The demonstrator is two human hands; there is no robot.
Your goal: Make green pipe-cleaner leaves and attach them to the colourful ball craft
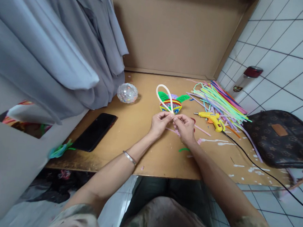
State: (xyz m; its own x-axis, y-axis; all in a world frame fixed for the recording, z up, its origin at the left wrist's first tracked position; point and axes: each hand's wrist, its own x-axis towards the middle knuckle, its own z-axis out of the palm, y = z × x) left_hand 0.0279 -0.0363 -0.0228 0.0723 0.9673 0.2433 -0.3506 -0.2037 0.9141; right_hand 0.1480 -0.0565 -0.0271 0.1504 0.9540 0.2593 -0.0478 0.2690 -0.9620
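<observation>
A cream-white pipe cleaner [158, 88] is bent into an upright loop, its ends pinched between the fingertips of my left hand [160, 123] and my right hand [184, 128]. The two hands meet over the middle of the table. Just behind them sits a colorful craft piece [178, 104] with green leaf-like shapes and red, yellow and blue bands, partly hidden by the loop. Pink pipe cleaner pieces [202, 130] lie beside my right hand.
A yellow glue gun [212, 119], a pile of pipe cleaners [220, 99], a brown bag [284, 138] and a bottle [243, 83] are on the right. A clear ball [127, 93] and a black phone [94, 132] lie left. Grey curtains hang at left.
</observation>
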